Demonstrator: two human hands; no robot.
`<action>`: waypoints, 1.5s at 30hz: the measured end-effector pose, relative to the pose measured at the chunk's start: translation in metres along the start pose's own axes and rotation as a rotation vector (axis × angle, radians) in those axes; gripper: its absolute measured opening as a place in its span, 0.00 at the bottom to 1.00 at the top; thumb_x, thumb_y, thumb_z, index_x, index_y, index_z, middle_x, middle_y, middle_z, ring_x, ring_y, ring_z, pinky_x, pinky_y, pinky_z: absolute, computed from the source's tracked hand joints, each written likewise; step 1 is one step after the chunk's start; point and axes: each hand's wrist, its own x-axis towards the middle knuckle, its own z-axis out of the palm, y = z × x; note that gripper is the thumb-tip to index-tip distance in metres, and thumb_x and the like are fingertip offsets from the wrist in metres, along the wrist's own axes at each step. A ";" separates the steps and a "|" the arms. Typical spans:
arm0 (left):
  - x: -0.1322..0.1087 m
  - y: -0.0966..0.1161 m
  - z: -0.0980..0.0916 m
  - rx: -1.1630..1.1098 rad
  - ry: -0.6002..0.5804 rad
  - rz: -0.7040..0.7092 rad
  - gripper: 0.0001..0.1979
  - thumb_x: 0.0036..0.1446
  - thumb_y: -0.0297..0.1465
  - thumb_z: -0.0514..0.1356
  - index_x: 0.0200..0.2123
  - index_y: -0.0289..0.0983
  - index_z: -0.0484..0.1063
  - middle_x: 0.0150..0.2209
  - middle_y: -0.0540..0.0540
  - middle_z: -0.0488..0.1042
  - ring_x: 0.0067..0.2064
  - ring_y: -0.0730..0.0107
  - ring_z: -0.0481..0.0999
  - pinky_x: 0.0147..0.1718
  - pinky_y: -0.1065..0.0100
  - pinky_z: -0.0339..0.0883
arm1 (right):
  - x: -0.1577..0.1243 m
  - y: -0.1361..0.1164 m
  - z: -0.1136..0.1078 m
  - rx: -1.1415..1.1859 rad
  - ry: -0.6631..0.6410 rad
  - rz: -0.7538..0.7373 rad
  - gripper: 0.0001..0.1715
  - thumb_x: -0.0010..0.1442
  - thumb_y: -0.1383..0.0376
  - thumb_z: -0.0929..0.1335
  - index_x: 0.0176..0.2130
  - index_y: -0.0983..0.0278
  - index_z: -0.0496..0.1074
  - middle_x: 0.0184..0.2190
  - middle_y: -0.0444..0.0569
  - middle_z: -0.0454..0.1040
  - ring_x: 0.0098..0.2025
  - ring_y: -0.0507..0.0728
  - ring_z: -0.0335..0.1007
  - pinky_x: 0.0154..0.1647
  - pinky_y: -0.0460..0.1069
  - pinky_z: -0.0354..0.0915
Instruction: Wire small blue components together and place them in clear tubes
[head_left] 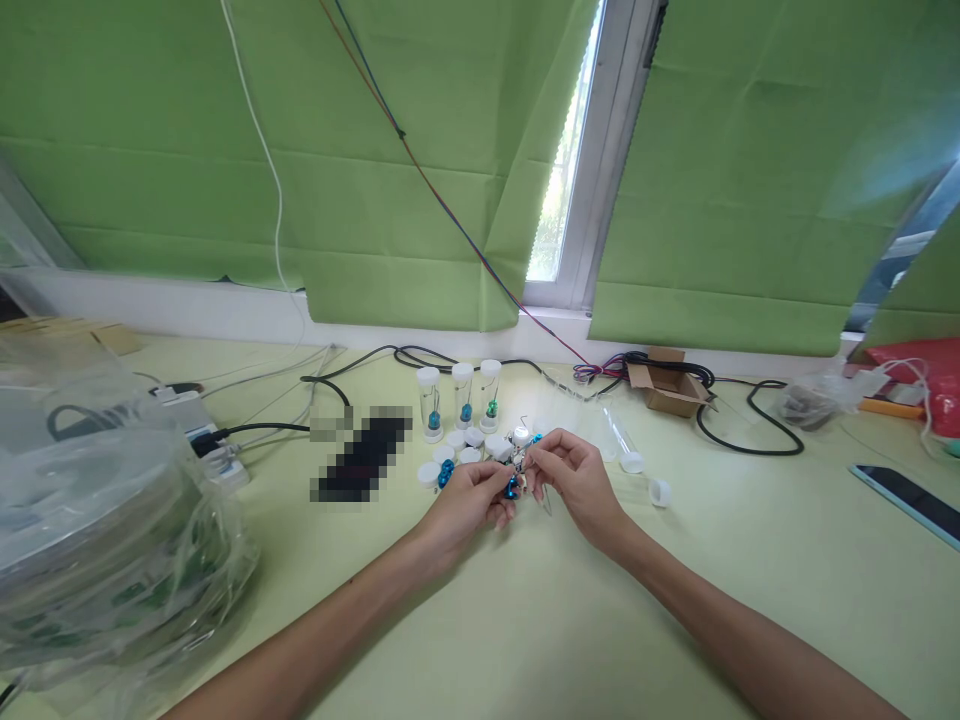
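Note:
My left hand [474,492] pinches a small shiny blue bell-like piece [512,488] between thumb and fingers. Close against it, my right hand [574,478] has its thumb and forefinger pressed together at the same piece. A thin metal wire [547,500] shows below the right fingers; what exactly that pinch grips is too small to make out. Just behind the hands lie several white caps [444,454] and more shiny blue pieces [445,472]. Three clear tubes stand upright at the back: the left tube [429,402] and middle tube [463,398] hold blue pieces, the right tube [490,396] a green one.
Clear tubes [621,440] lie to the right, near a loose white cap [660,493]. An open cardboard box [666,388] and black cables [405,356] line the back. A plastic-wrapped bundle [112,540] fills the left; a phone [911,500] lies at far right.

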 end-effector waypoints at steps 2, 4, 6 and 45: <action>-0.001 0.000 0.000 0.012 0.003 0.002 0.15 0.55 0.40 0.64 0.28 0.32 0.73 0.28 0.47 0.70 0.23 0.79 0.65 0.21 0.73 0.59 | 0.000 -0.001 0.001 -0.033 -0.001 -0.012 0.11 0.56 0.62 0.72 0.27 0.64 0.69 0.26 0.44 0.74 0.23 0.51 0.70 0.22 0.47 0.65; -0.001 0.001 0.001 0.022 0.007 0.002 0.16 0.54 0.41 0.64 0.28 0.32 0.73 0.27 0.47 0.70 0.23 0.78 0.65 0.22 0.72 0.60 | -0.001 -0.002 0.002 -0.053 -0.009 -0.023 0.11 0.57 0.62 0.72 0.28 0.64 0.69 0.26 0.44 0.74 0.23 0.52 0.70 0.22 0.47 0.66; -0.002 0.002 0.002 0.031 0.014 0.001 0.17 0.53 0.42 0.64 0.27 0.32 0.73 0.26 0.47 0.70 0.22 0.77 0.65 0.22 0.72 0.60 | -0.002 -0.002 0.002 -0.058 -0.019 -0.030 0.11 0.57 0.62 0.72 0.28 0.64 0.69 0.26 0.45 0.74 0.24 0.52 0.70 0.22 0.47 0.66; -0.002 0.003 0.002 0.013 0.028 0.079 0.17 0.54 0.42 0.64 0.27 0.32 0.72 0.27 0.46 0.72 0.24 0.76 0.68 0.22 0.74 0.60 | -0.005 0.002 0.005 -0.010 -0.046 -0.096 0.09 0.58 0.61 0.73 0.33 0.63 0.70 0.26 0.45 0.74 0.26 0.53 0.72 0.27 0.50 0.69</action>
